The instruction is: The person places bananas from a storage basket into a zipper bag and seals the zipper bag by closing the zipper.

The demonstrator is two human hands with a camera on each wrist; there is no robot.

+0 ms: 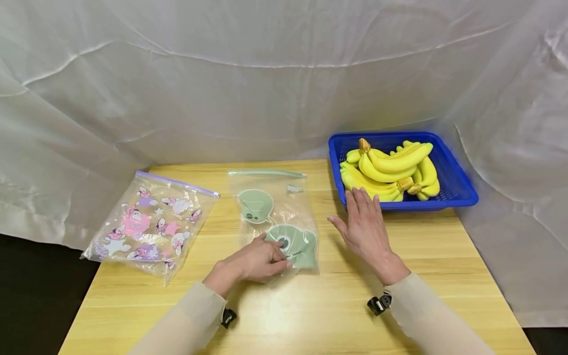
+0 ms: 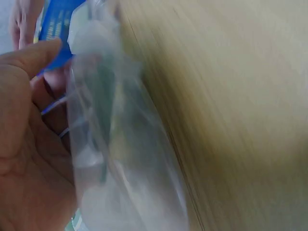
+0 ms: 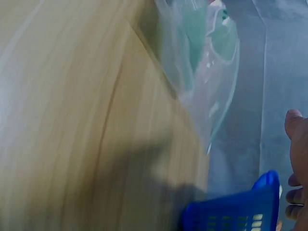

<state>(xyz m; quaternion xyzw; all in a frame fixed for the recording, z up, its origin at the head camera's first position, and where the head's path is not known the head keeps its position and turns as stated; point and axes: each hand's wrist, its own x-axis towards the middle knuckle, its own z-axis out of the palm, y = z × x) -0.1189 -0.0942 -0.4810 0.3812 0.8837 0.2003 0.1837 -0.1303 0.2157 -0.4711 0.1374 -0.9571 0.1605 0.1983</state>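
A clear zip bag (image 1: 276, 217) printed with green shapes lies flat at the middle of the wooden table (image 1: 310, 315). My left hand (image 1: 276, 257) pinches its near edge, fingers curled on the plastic; in the left wrist view the bag (image 2: 120, 163) lies against that hand (image 2: 21, 130). To the right of the bag my right hand (image 1: 352, 214) is open with straight fingers, just short of a blue basket (image 1: 457, 190) of bananas (image 1: 390, 167). The right wrist view shows the bag (image 3: 207, 62), a basket corner (image 3: 236, 214) and my fingertips (image 3: 296, 130).
A second zip bag (image 1: 151, 224) with pink cartoon prints lies at the table's left edge. White cloth (image 1: 266, 74) hangs behind and around the table. The blue basket stands at the far right corner.
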